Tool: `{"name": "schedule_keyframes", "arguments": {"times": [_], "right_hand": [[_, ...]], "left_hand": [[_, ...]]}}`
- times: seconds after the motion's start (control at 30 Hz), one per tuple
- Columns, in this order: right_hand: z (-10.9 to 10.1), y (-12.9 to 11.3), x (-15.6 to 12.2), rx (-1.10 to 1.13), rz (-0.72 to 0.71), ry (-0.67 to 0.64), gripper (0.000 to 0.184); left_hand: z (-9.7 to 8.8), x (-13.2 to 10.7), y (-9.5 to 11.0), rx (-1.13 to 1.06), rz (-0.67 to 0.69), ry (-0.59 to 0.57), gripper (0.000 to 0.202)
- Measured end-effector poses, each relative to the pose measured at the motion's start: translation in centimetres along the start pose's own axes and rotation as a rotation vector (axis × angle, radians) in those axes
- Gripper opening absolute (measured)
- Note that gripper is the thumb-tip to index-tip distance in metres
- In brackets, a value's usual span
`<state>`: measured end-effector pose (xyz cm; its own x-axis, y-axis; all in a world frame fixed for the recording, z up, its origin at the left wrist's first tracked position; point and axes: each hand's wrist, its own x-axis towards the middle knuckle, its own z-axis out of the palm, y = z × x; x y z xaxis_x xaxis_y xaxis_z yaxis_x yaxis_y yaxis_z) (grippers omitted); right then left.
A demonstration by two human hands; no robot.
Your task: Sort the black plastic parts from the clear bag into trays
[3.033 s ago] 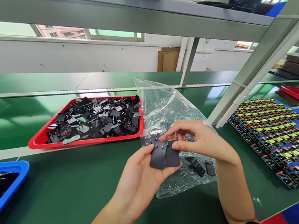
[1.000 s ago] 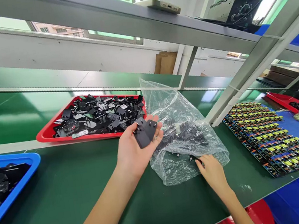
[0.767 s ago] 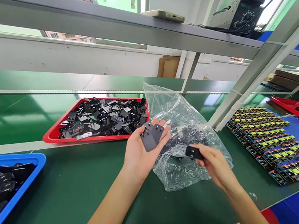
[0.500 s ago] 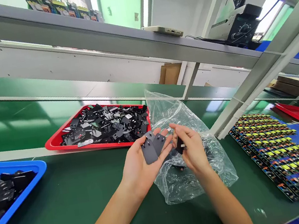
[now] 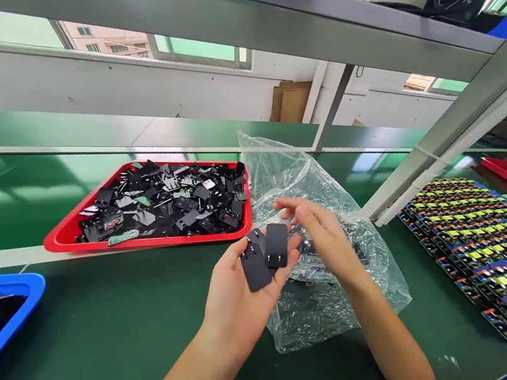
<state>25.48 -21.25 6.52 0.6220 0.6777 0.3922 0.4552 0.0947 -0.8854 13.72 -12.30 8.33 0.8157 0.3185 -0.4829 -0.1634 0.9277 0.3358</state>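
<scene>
My left hand [image 5: 236,300] is palm up and holds several flat black plastic plates with metal plug pins [image 5: 277,245]. The plates overlap across its fingers, and the thumb rests at their left edge. Just to the right, my right hand [image 5: 324,236] hangs above a clear plastic bag [image 5: 321,326], its fingers apart and nothing visible in them. Some dark parts show dimly through the bag, partly hidden by the right hand. Behind the left hand stands a red tray [image 5: 184,237] heaped with similar small black pieces.
At the left edge is a blue bin [image 5: 35,292] with black parts. Stacked circuit boards [image 5: 486,250] with yellow components lie at the right. A slanted metal post [image 5: 422,168] rises behind them, and a shelf [image 5: 225,3] crosses above the green bench [image 5: 153,345].
The dark piece pinched in my right hand now appears among the plates on my left hand. My right fingers have opened. The view has tilted downward.
</scene>
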Motion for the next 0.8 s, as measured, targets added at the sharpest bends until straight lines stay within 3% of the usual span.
{"name": "schedule_keyframes", "arguments": {"times": [0.2, 0.47, 0.8], "right_hand": [[-2.0, -1.7, -0.4, -0.035, -0.002, -0.145, 0.020], [-1.5, -2.1, -0.8, -0.148, -0.078, -0.245, 0.019], [-1.3, -2.4, -1.0, -0.178, -0.099, -0.252, 0.016]], "left_hand": [[0.1, -1.0, 0.6, 0.033, 0.007, -0.007, 0.037], [-0.3, -1.7, -0.5, 0.034, -0.009, 0.000, 0.024], [-0.3, -2.0, -0.5, 0.021, -0.029, -0.043, 0.024]]}}
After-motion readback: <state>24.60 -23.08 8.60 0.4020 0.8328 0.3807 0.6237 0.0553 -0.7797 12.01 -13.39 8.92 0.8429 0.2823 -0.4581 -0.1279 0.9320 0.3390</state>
